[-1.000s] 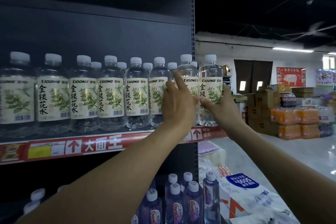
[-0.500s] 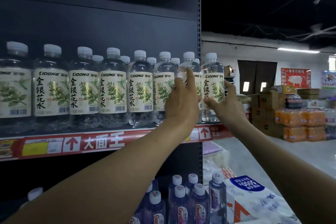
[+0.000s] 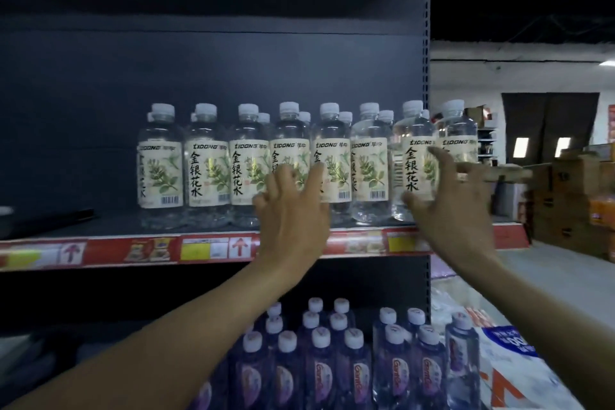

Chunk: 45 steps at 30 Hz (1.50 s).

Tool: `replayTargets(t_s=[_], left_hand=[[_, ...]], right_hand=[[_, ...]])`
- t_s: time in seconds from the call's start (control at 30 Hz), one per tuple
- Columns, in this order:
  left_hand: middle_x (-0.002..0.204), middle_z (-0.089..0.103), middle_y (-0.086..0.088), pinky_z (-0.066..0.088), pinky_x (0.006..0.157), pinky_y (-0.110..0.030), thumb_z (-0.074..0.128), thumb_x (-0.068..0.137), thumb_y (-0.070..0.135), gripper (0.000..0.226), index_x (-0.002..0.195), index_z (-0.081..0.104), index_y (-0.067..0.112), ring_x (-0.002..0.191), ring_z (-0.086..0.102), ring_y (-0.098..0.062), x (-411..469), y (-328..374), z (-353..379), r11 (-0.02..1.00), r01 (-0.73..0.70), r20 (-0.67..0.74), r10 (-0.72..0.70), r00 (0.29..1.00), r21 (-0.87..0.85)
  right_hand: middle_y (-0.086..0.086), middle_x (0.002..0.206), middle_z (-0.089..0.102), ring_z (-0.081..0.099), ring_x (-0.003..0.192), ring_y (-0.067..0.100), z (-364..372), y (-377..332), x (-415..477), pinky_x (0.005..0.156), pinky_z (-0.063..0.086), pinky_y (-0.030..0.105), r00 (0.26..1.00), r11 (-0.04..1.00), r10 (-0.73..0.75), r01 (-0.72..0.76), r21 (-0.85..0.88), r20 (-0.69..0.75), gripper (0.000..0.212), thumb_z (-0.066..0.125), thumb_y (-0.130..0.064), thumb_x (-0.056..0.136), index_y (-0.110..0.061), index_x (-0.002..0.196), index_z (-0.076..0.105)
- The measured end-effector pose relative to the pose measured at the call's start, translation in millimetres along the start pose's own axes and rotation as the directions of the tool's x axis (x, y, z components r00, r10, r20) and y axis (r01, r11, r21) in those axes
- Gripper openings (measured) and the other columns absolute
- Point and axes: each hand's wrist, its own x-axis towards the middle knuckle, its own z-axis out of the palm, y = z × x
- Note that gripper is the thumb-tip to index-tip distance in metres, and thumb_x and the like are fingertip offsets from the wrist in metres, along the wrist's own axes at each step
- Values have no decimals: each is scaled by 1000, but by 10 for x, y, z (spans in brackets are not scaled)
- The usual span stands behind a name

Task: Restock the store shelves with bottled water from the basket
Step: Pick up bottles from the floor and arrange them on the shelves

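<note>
A row of clear water bottles (image 3: 206, 170) with cream leaf labels and white caps stands two deep on the upper shelf (image 3: 213, 248), which has a red price strip. My left hand (image 3: 293, 210) hovers with spread fingers in front of the middle bottles, holding nothing. My right hand (image 3: 449, 203) is spread open beside the second bottle from the right end (image 3: 414, 156), its index finger on that label and its thumb near the bottle's base. The end bottle (image 3: 459, 140) stands partly behind my fingers. The basket is out of view.
The left part of the upper shelf (image 3: 66, 223) holds no bottles. Purple-labelled bottles (image 3: 322, 373) fill the shelf below. A white printed bag (image 3: 512, 359) lies lower right. Stacked cartons (image 3: 565, 196) stand across the aisle on the right.
Both hands have let go of the two right-end bottles, pulled back and spread open. The left hand shifted left. The view swung, so the bottle row now sits further right and looks smaller.
</note>
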Motion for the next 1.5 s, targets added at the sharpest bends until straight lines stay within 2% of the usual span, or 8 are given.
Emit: replayTargets(t_s=[0.13, 0.3, 0.57, 0.73, 0.9, 1.1, 1.33, 1.5], left_hand=[[134, 32, -11, 37, 96, -50, 63, 91, 40, 64, 143, 27, 42, 123, 30, -28, 3, -388, -81, 989, 104, 92, -114, 989, 104], [141, 35, -4, 35, 96, -53, 62, 92, 39, 64, 144, 25, 46, 125, 32, -27, 16, -335, -21, 990, 104, 96, -113, 989, 94], [148, 32, -5, 33, 95, -55, 59, 94, 36, 64, 147, 25, 43, 129, 31, -30, -13, -353, 34, 991, 87, 102, -97, 990, 102], [154, 27, -7, 34, 101, -58, 47, 97, 38, 59, 151, 22, 36, 136, 26, -32, -95, -385, -111, 993, 18, 223, -44, 974, 120], [156, 28, -10, 29, 110, -54, 39, 98, 48, 60, 153, 22, 28, 141, 24, -35, -427, -523, -400, 981, -53, 366, -19, 930, 186], [154, 30, -12, 32, 107, -52, 37, 98, 51, 61, 153, 21, 28, 138, 29, -36, -1049, -611, -885, 965, -74, 503, -66, 862, 253], [144, 41, -13, 40, 94, -48, 46, 96, 46, 60, 151, 32, 24, 125, 42, -36, -1821, -555, -1262, 979, -55, 557, -64, 828, 194], [146, 39, -14, 41, 99, -50, 42, 98, 48, 60, 151, 28, 25, 130, 39, -36, -2201, -160, -1417, 987, -101, 650, -5, 760, 125]], right_hand=[[18, 149, 22, 35, 129, 43, 268, -255, -124, 91, 49, 45, 991, 979, -43, 67, -194, 126, 75, 65, -26, 91, -41, 149, 20], [16, 145, 24, 34, 128, 42, 334, -142, -80, 94, 48, 47, 997, 990, 12, -1, -141, 72, 76, 71, -17, 87, -40, 145, 25], [16, 145, 25, 36, 127, 40, 374, -40, -79, 106, 38, 45, 998, 990, -12, 21, -143, 68, 67, 67, -23, 89, -29, 147, 34], [17, 143, 30, 37, 131, 37, 275, -79, -150, 109, 38, 48, 993, 997, 0, 9, -77, 122, 64, 65, -22, 90, -25, 147, 34], [19, 142, 35, 37, 131, 39, 153, -262, -525, 98, 44, 48, 981, 981, -75, 106, -163, 181, 55, 57, -25, 92, -18, 143, 39], [18, 139, 35, 41, 125, 42, 20, -474, -1191, 97, 43, 50, 911, 970, -87, 169, -173, 403, 56, 55, -39, 93, -20, 143, 39], [20, 133, 42, 46, 123, 42, -337, -302, -1923, 99, 46, 48, 856, 984, 25, 69, -164, 516, 54, 58, -34, 87, -18, 137, 49], [22, 135, 44, 49, 120, 44, -710, -152, -2455, 100, 46, 48, 760, 972, 167, -19, -236, 628, 56, 64, -31, 85, -16, 137, 48]])
